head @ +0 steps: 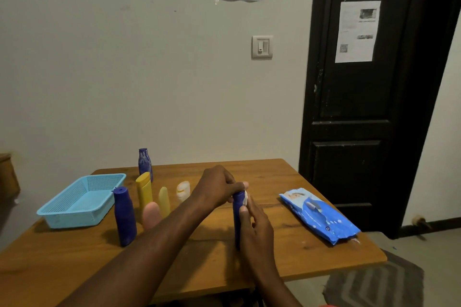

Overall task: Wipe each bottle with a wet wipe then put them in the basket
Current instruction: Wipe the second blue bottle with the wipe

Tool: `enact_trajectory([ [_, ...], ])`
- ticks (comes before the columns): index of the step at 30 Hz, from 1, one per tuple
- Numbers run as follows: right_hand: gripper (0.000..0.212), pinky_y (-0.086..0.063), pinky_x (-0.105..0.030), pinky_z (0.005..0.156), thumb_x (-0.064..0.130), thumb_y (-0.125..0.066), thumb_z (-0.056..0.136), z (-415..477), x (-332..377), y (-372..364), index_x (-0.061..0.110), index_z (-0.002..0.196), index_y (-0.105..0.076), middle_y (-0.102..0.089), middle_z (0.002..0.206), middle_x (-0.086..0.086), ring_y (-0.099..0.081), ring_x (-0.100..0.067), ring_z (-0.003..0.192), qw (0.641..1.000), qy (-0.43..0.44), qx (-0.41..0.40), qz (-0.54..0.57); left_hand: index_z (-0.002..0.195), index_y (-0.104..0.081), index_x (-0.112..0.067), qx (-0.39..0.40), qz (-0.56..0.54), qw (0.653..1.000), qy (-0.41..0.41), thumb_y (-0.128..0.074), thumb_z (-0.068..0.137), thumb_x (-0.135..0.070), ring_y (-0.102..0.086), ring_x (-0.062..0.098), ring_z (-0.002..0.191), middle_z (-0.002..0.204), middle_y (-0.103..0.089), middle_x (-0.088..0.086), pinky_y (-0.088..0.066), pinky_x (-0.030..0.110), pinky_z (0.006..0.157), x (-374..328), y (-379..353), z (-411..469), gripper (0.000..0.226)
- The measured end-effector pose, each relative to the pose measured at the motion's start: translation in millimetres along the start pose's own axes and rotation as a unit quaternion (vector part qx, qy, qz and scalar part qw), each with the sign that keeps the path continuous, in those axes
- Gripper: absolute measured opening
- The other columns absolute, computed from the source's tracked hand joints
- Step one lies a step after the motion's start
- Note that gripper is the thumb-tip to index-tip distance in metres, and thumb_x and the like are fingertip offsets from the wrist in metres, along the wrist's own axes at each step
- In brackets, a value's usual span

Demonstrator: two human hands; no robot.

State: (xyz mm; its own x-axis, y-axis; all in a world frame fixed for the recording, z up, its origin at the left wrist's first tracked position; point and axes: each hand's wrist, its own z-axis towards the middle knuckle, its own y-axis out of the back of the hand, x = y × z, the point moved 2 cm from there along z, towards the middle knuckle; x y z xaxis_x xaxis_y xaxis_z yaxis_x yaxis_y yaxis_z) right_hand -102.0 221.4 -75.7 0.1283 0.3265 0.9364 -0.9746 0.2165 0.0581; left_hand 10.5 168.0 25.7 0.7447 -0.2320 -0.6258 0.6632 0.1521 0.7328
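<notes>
The light-blue basket [74, 207] holds nothing yet; right of it, the left hand [219, 187] grips a dark blue bottle [238, 219], the right hand [255, 224] pinches a wet wipe [246, 197] against it, and six other bottles [124, 214] wait.

You have seven bottles before you: three blue (back blue bottle [145, 164], left blue bottle [125, 217], held blue bottle [237, 223]), two yellow (dark yellow bottle [144, 190], pale yellow bottle [164, 200]), one pink bottle [151, 215] and one white bottle [182, 190]. You also have one basket [74, 218], one wipes pack [318, 214], one wipe [246, 196] and one table [287, 177].
</notes>
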Motion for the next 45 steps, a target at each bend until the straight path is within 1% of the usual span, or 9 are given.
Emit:
enact_trajectory([
  [5,0.042,-0.045,-0.036,0.111,0.037,-0.044,0.108,-6,-19,1,0.026,0.148,-0.048,-0.055,0.139,0.008,-0.047,-0.006,0.129,0.998,-0.048,0.005,-0.049,0.082,-0.08,-0.012,0.009,0.021,1.0,-0.006,-0.071,0.09,-0.044,-0.07,0.01,0.067,0.075,-0.075,0.001,-0.054,0.022,0.061,-5,0,1,0.034],
  [12,0.038,-0.045,-0.022,0.093,0.039,-0.044,0.108,-4,-22,4,0.025,0.142,-0.053,-0.057,0.127,0.009,-0.051,-0.007,0.119,0.995,-0.097,0.013,-0.019,0.097,-0.077,-0.009,0.045,0.057,0.997,0.038,-0.064,0.095,-0.043,-0.072,0.013,0.068,0.093,-0.076,0.005,-0.054,0.019,0.058,-10,13,8,0.036],
  [19,0.029,-0.051,-0.026,0.078,0.034,-0.043,0.109,-2,-26,9,0.022,0.106,-0.07,-0.07,0.1,0.002,-0.065,-0.015,0.099,0.991,-0.133,0.01,0.029,0.101,-0.08,-0.014,0.093,0.007,0.996,-0.013,-0.078,0.085,-0.033,-0.068,0.014,0.089,0.104,-0.074,-0.003,-0.058,0.022,0.063,-17,14,2,0.025],
  [25,0.032,-0.047,-0.016,0.076,0.015,-0.046,0.107,1,-3,17,0.03,0.131,-0.061,-0.061,0.116,0.019,-0.056,0.001,0.105,0.988,-0.129,-0.014,0.085,0.093,-0.082,-0.016,0.086,0.03,0.996,-0.015,-0.083,0.08,-0.025,-0.073,0.015,0.079,0.091,-0.076,-0.004,-0.064,0.036,0.07,-20,9,5,0.016],
  [29,0.043,-0.045,-0.023,0.103,0.024,-0.044,0.109,1,17,13,0.028,0.151,-0.045,-0.048,0.14,0.02,-0.043,-0.003,0.134,0.996,-0.056,0.012,0.062,0.089,-0.082,-0.014,0.085,0.044,0.995,-0.012,-0.083,0.08,-0.023,-0.073,0.015,0.076,0.086,-0.077,-0.001,-0.063,0.04,0.07,-21,7,7,0.013],
  [32,0.056,-0.027,-0.028,0.121,0.034,-0.042,0.109,-16,7,2,0.029,0.16,-0.021,-0.027,0.163,0.014,-0.026,-0.004,0.149,0.998,-0.026,0.051,-0.028,0.087,-0.082,-0.014,0.082,0.039,0.996,-0.013,-0.083,0.08,-0.025,-0.073,0.015,0.075,0.085,-0.077,-0.002,-0.063,0.037,0.07,-20,6,6,0.013],
  [37,0.082,-0.03,-0.029,0.117,0.034,-0.057,0.103,-31,-15,-1,0.025,0.164,-0.003,-0.015,0.17,0.005,-0.025,-0.014,0.152,0.978,-0.125,0.13,-0.105,0.09,-0.081,-0.015,0.073,0.05,0.996,-0.02,-0.082,0.081,-0.027,-0.069,0.009,0.071,0.085,-0.075,-0.005,-0.051,0.019,0.057,-22,6,3,0.015],
  [41,0.076,-0.04,-0.009,0.076,0.024,-0.068,0.096,-16,0,9,0.023,0.159,-0.025,-0.042,0.154,0.002,-0.043,-0.005,0.122,0.981,-0.132,0.126,-0.065,0.09,-0.081,-0.015,0.066,0.054,0.996,-0.014,-0.082,0.081,-0.027,-0.067,0.007,0.071,0.084,-0.074,-0.006,-0.046,0.019,0.057,-24,6,1,0.015],
  [45,0.083,-0.037,-0.006,0.078,0.022,-0.071,0.094,-7,9,7,0.026,0.161,-0.022,-0.036,0.158,0.007,-0.036,-0.013,0.145,0.991,-0.088,0.096,-0.035,0.093,-0.082,-0.013,0.059,0.057,0.996,-0.023,-0.081,0.082,-0.026,-0.064,0.005,0.073,0.089,-0.076,-0.002,-0.048,0.021,0.062,-24,7,-1,0.018],
])
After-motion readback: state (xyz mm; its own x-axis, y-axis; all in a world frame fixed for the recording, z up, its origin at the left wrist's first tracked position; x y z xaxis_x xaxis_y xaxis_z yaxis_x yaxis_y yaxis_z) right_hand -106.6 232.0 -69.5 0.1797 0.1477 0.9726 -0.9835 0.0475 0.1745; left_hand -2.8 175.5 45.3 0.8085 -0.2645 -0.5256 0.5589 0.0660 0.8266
